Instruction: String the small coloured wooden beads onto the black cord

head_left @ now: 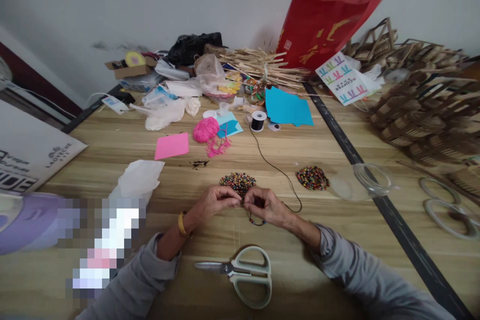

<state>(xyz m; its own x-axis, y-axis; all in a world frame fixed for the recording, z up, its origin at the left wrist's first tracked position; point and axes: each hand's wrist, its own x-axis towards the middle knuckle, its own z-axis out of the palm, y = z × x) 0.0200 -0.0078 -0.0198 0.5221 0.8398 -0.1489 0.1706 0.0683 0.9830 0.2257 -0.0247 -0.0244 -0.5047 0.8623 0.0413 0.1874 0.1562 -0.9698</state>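
A pile of small multicoloured beads (237,180) lies on the table just beyond my fingertips. My left hand (216,201) is closed in a pinch at the pile's near edge; what sits between thumb and forefinger is too small to make out. Close beside it, fingertips almost meeting, my right hand (267,205) pinches a thin black cord. Below that hand a short loop of the cord with a few beads (257,221) on it hangs or rests. The black cord (277,164) curves back to a black spool (258,121). Scissors (247,275) with pale handles lie nearer me, blades pointing left.
A second bead heap (312,178) lies right, beside a clear plastic bag (360,182). Pink yarn (205,130), pink paper (171,146) and blue sheets (288,106) lie farther back. Brown woven baskets (423,115) crowd the right; a white box (33,145) stands left.
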